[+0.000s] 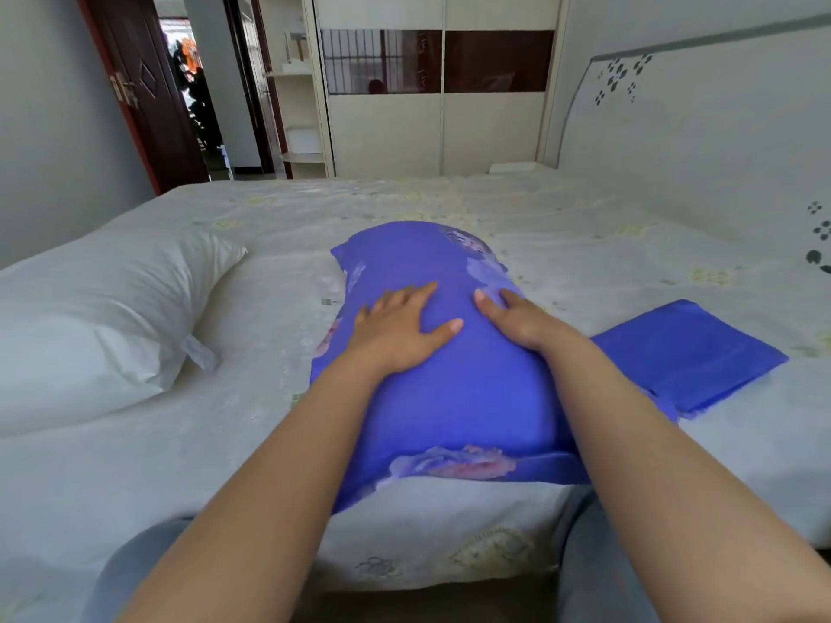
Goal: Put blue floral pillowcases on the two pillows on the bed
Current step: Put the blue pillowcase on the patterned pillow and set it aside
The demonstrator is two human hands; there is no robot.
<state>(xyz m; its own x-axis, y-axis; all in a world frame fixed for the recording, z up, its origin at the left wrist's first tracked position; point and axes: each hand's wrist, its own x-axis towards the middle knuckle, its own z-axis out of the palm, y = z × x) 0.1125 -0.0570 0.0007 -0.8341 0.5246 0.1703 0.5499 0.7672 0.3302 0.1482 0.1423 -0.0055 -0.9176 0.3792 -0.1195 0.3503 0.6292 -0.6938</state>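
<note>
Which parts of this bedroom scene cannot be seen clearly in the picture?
- Head view: the covered pillow near end is partly hidden by both forearms.
- The folded pillowcase left part lies behind the right hand and its forearm.
- The bare pillow is cut by the left edge.

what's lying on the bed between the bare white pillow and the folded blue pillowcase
The head view shows the pillow already in its blue floral case lying between the bare white pillow and the folded pillowcase, with both hands, left and right, pressed flat on it.
</note>
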